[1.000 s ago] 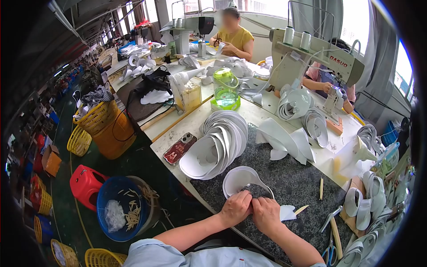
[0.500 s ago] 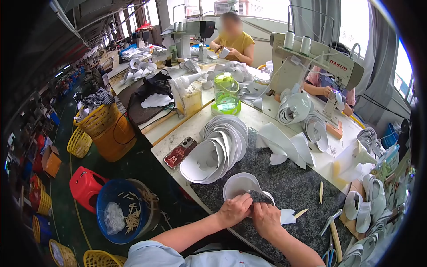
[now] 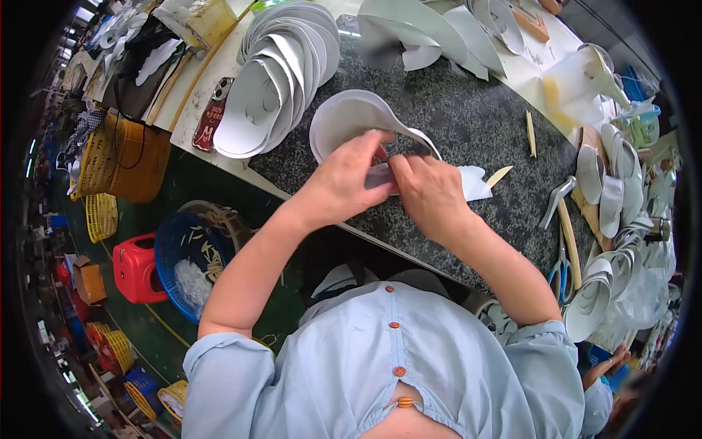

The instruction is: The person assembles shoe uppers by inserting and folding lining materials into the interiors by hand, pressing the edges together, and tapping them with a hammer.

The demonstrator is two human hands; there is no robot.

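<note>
Left hand (image 3: 340, 179) and right hand (image 3: 430, 192) pinched the white piece (image 3: 344, 117) at five o'clock; it seemed light, flexible, crease-prone, best edge-held.

Red phone (image 3: 212, 118), red stool (image 3: 131, 272) — blue basket (image 3: 170, 245) beside it

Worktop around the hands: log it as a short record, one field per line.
work piece: white piece, curved
left hand: at its near edge, thumb and fingers apart
right hand: at the same edge, fingers bent
surface: dark speckled slab
stack: white curved pieces, beyond the left hand
phone: left of the stack
scissors: far right, blue handles
</note>
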